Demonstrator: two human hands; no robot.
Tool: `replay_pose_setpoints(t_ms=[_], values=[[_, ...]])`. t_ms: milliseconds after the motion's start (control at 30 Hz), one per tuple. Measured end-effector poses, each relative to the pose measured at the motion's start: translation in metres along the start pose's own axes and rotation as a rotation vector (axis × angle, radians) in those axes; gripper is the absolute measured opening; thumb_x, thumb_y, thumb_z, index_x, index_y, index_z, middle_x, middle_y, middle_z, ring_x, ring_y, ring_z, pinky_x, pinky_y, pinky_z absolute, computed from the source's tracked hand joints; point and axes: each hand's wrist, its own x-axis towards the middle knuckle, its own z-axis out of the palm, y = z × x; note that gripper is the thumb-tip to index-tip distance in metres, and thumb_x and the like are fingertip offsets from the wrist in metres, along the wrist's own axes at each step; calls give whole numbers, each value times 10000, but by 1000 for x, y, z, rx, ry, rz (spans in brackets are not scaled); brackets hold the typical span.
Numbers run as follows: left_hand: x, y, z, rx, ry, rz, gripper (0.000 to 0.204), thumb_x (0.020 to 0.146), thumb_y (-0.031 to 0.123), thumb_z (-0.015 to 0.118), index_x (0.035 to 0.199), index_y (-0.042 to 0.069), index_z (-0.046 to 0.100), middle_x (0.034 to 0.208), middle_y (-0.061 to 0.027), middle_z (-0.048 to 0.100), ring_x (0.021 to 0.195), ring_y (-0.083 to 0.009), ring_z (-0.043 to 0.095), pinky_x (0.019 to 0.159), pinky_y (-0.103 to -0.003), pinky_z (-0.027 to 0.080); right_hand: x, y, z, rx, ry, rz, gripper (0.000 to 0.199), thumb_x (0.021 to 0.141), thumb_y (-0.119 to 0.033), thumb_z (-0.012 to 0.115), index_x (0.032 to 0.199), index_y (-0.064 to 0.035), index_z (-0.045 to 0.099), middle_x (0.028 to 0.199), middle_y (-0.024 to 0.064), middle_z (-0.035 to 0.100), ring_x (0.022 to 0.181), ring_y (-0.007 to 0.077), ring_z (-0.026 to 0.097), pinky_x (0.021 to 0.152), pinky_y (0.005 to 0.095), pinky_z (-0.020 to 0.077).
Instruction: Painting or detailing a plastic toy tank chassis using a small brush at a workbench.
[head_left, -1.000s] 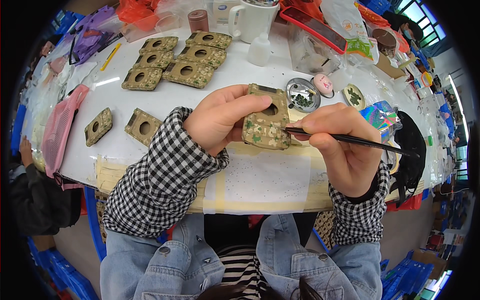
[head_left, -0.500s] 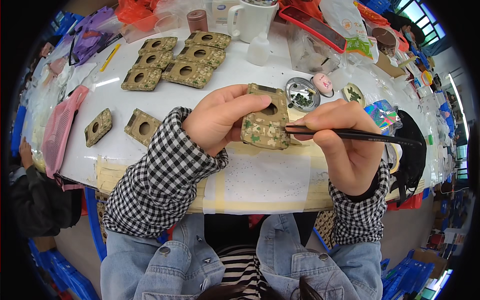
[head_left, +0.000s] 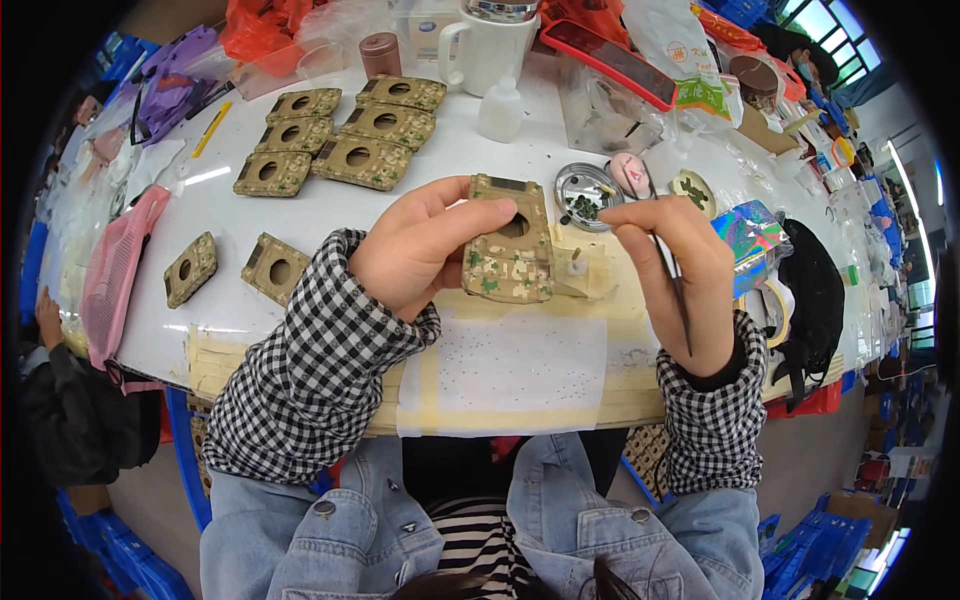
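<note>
My left hand (head_left: 405, 250) grips a camouflage model tank hull (head_left: 507, 270), thumb on top beside its round hole. The hull is held above the table. My right hand (head_left: 690, 265) is closed on dark tweezers (head_left: 682, 300), which slant across the palm with their upper end by a pink egg-shaped thing (head_left: 630, 173). Just left of the right fingertips lies a round clear dish (head_left: 567, 185) with small dark green pieces. Whether the right fingertips hold a tiny piece cannot be made out. A white sheet (head_left: 510, 365) with many tiny dark specks is taped below the hands.
More camouflage hulls (head_left: 360, 160) stand in a group at the back left, with two separate ones (head_left: 190, 270) nearer. A white mug (head_left: 490, 50), a small white bottle (head_left: 499, 110) and a red-cased phone (head_left: 608, 65) are behind. A pink mesh pouch (head_left: 125, 270) lies left, a black bag (head_left: 810, 300) right.
My right hand has moved away from the hull's right edge, and the tweezers have swung from sideways to nearly upright. The hull stays in my left hand. The whole view has shifted slightly.
</note>
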Motion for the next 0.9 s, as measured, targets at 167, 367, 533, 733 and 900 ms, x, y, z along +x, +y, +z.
replay_pose_setpoints(t_ms=[167, 367, 533, 733, 900], values=[[0, 0, 0, 13, 58, 11, 387, 929, 155, 523, 1240, -56, 432, 1129, -142, 602, 996, -185, 629, 856, -306, 525, -4, 7, 9, -88, -106, -22, 169, 709, -85, 741, 838, -42, 641, 722, 94, 578, 742, 271, 563, 650, 355, 460], [-1, 1, 2, 19, 77, 17, 388, 924, 141, 527, 1242, -56, 423, 1124, -148, 601, 1002, -195, 628, 854, -315, 529, -6, 9, 15, -63, -110, -29, 146, 707, -109, 741, 792, -56, 635, 709, 86, 569, 737, 269, 555, 648, 361, 459], [-1, 1, 2, 12, 84, 19, 382, 923, 138, 527, 1239, -52, 426, 1125, -152, 600, 1004, -198, 628, 855, -316, 530, -6, 9, 16, -56, -100, -30, 139, 713, -112, 737, 781, -54, 631, 703, 85, 567, 724, 266, 553, 644, 360, 456], [0, 0, 2, -3, 76, 23, 385, 922, 138, 527, 1239, -55, 425, 1122, -152, 602, 1009, -203, 627, 854, -317, 532, -6, 7, 13, -53, -109, -23, 136, 712, -89, 738, 796, -48, 639, 704, 88, 576, 710, 266, 559, 632, 354, 454], [-1, 0, 0, -33, 38, -1, 391, 925, 138, 512, 1247, -61, 417, 1120, -171, 599, 1016, -215, 627, 858, -321, 532, 0, -7, 0, 48, 120, 15, 116, 732, -28, 724, 821, -27, 650, 698, 88, 583, 675, 240, 563, 630, 305, 453]])
